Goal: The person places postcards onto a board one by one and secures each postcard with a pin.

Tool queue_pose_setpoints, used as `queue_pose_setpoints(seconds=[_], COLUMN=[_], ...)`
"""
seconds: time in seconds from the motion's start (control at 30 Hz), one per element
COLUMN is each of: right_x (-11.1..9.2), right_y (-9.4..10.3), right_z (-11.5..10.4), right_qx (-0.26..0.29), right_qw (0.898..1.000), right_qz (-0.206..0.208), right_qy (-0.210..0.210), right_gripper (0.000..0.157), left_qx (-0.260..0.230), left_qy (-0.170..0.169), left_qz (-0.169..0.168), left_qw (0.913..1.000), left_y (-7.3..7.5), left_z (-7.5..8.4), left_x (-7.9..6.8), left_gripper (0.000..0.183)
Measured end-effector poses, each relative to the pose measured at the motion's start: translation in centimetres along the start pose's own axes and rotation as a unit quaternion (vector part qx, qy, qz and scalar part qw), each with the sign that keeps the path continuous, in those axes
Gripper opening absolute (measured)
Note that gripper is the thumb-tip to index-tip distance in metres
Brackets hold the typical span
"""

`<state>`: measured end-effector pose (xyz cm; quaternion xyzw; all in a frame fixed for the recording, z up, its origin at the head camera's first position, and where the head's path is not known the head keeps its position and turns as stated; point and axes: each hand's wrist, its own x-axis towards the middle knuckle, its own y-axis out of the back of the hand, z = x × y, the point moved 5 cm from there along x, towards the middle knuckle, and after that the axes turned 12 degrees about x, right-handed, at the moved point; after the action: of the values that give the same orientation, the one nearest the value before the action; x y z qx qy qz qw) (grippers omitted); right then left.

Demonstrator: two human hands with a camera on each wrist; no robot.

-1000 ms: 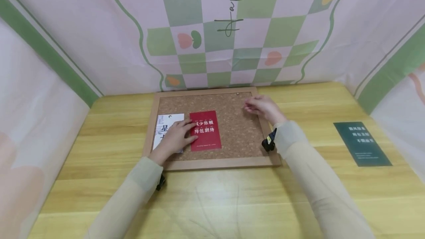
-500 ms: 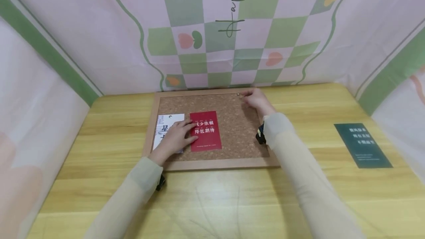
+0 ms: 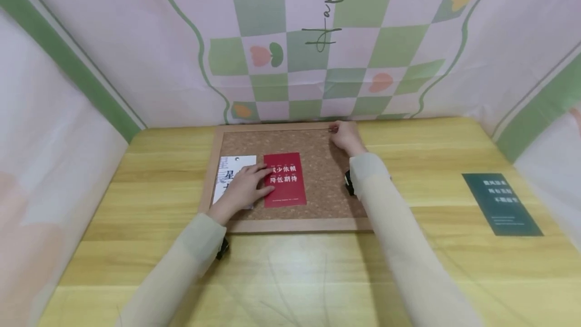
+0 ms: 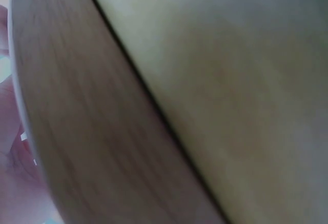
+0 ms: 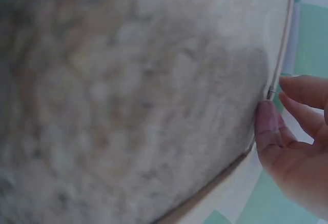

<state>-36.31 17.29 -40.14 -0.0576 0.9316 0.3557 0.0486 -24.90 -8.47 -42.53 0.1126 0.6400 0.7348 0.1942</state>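
A wood-framed corkboard lies on the table. My left hand rests on it with spread fingers, its palm over the white card and its fingertips at the left edge of the red card. Both cards bear printed characters; a small pin marks the white card's top. At the board's far right corner, my right hand pinches a pushpin; its thin needle shows between thumb and fingers in the right wrist view, while its head is hidden. The left wrist view shows mostly the frame and blurred tabletop.
To the right of the board, a dark green card with white print lies on the wooden table. Behind the table hangs a checkered green and white cloth, with more cloth on both sides.
The right hand has moved left and away from the body to the pin at the board's far right corner, and its fingers have closed there. The left hand stays put.
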Motion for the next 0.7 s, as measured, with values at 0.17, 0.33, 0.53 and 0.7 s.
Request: queue_pose_setpoints(seconds=[0.17, 0.33, 0.53, 0.7], right_x=[-0.1, 0.1, 0.4, 0.3], right_y=[-0.1, 0.0, 0.1, 0.0], right_z=[0.0, 0.0, 0.0, -0.4], right_qx=[-0.008, -0.023, -0.056, -0.070], right_qw=[1.000, 0.999, 0.998, 0.997], right_qz=[0.024, 0.026, 0.031, 0.025], right_qy=[0.000, 0.001, 0.001, 0.004], right_gripper=[0.039, 0.036, 0.033, 0.031], left_qx=[0.000, 0.001, 0.001, 0.005], left_qy=[0.002, 0.004, 0.007, 0.007], left_qz=[-0.002, -0.004, -0.008, -0.007], left_qw=[1.0000, 1.0000, 0.9999, 0.9999], left_y=[0.0, 0.0, -0.2, -0.2], left_z=[0.1, 0.1, 0.0, -0.1], left_x=[0.1, 0.1, 0.3, 0.2], left_gripper=[0.056, 0.057, 0.057, 0.058])
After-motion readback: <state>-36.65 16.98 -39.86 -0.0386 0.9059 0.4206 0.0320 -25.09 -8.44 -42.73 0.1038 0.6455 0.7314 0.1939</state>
